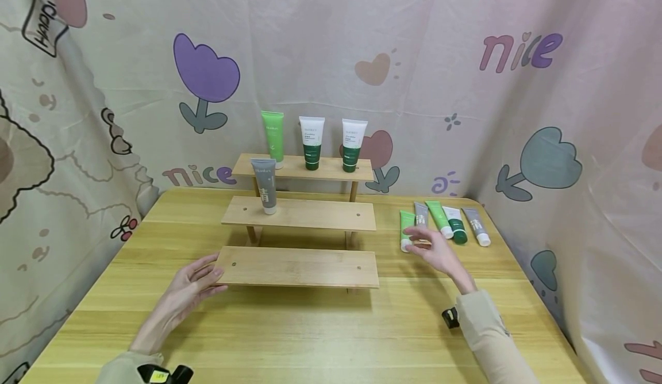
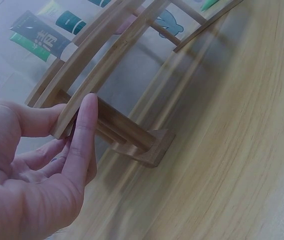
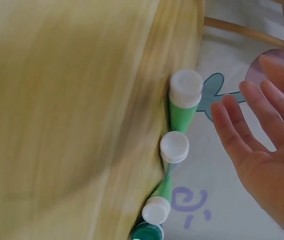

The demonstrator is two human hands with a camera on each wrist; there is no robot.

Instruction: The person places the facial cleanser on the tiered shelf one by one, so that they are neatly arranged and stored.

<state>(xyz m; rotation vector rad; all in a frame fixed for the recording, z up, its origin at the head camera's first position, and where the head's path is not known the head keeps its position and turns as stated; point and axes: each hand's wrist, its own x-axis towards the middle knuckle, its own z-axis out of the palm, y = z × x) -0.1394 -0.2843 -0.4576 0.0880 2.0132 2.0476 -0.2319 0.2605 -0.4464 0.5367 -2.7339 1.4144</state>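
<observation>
My left hand [image 1: 188, 286] pinches the left end of the lowest board of a wooden three-tier stand [image 1: 297, 268]; the left wrist view shows the thumb [image 2: 37, 120] and fingers on opposite faces. My right hand [image 1: 437, 252] hovers beside a small green tube [image 1: 406, 222] lying on the table, its fingers loosely spread and holding nothing. In the right wrist view a gap separates the hand [image 3: 269, 160] from that tube's white cap [image 3: 185, 87]. A grey tube [image 1: 265, 185] stands cap-down on the middle tier.
On the top tier stand a green tube [image 1: 274, 137] and two white-and-green tubes, one central [image 1: 312, 137] and one right [image 1: 354, 142]. Right of the small green tube lie a grey tube [image 1: 421, 212], a green tube [image 1: 438, 217], a white-and-green tube [image 1: 455, 223] and another grey tube [image 1: 476, 225]. A printed curtain [image 1: 414, 85] hangs behind the table [image 1: 289, 338].
</observation>
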